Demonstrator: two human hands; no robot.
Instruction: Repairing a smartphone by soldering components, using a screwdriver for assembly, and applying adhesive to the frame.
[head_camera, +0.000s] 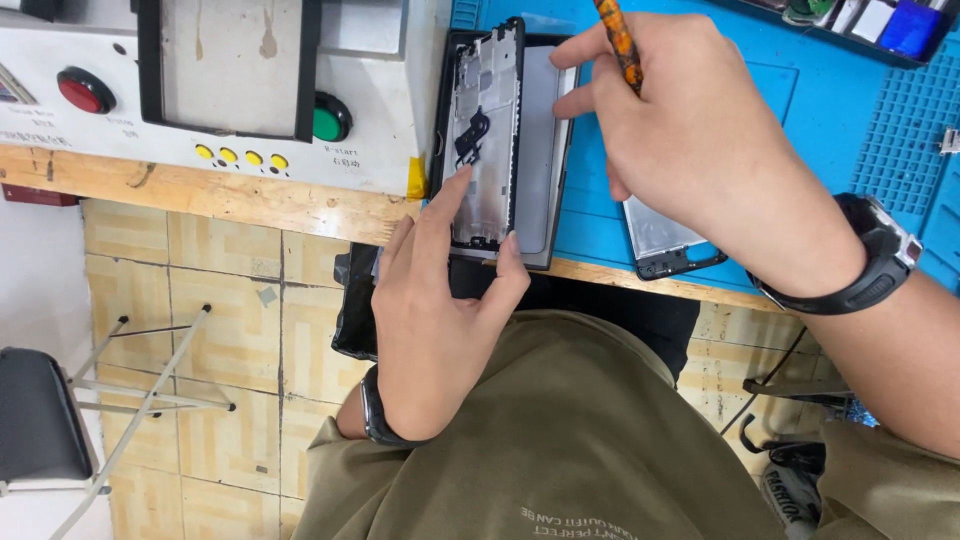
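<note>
In the head view, the left hand (440, 300) was mostly open, its fingers spread. The index finger reached up and touched the inner side of a phone frame (485, 140), and the thumb pressed on the lower edge of this frame. The hand gripped nothing; it only steadied the frame. The phone frame was black with a grey metal inside, and it lay on top of a grey screen panel (545, 150) at the near edge of the tabletop (250, 200), partly on the blue work mat (760, 110).

The right hand (690, 140) was closed around an orange tool handle (618, 40), which stood up between the thumb and the fingers. The tip of the tool was hidden behind the hand, so I could not tell what it touched. This hand hovered just beside the right edge of the screen panel. A black wristwatch (875, 260) sat on the right wrist, and a dark band (375, 415) on the left wrist.

Under the right hand, a second phone part (665, 245) with a black rim lay on the mat, half covered by the hand. To the left of the frame stood a white machine (200, 90) with a red button (85, 90), a green button (328, 120) and small yellow ones (240, 157). Below, a tiled floor (200, 300) and a black stool (40, 415) were visible.
</note>
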